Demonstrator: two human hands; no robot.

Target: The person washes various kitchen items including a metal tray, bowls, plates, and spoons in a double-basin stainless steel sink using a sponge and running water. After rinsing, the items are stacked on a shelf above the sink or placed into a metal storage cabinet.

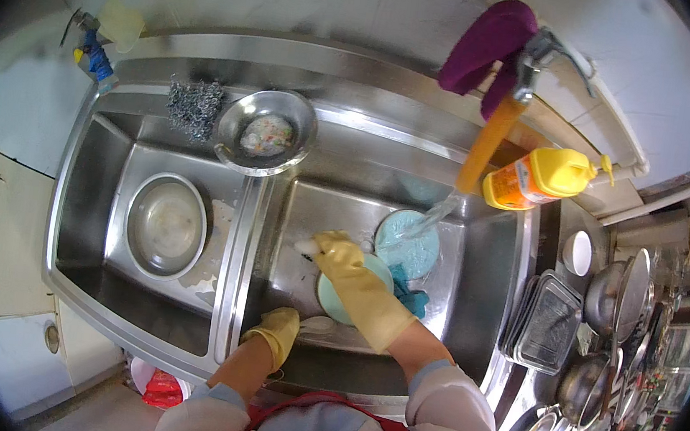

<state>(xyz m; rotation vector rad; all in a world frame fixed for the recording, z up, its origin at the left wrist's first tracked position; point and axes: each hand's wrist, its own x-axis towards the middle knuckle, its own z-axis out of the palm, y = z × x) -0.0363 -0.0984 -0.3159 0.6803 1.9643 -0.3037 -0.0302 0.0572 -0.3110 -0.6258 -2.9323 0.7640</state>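
Both hands wear pale yellow rubber gloves over the right basin of a double stainless steel sink. My right hand [333, 251] reaches to the basin's middle, its fingers curled around a small whitish item [307, 247] too unclear to name. Under that forearm lies a pale green plate [333, 293]. Water from an orange hose on the tap [492, 146] runs onto a light blue plate [412, 238], with a teal cloth [409, 295] beside it. My left hand [276, 328] is at the near left of the basin, beside a pale spoon [317, 324]; its fingers are partly hidden.
A metal bowl [166, 226] sits in the left basin. Behind the divider are a steel bowl with food scraps [266, 133] and steel wool [194, 108]. A yellow pump bottle [532, 178] stands right of the hose, below purple gloves [492, 45]. Stacked trays [548, 323] and pans line the right.
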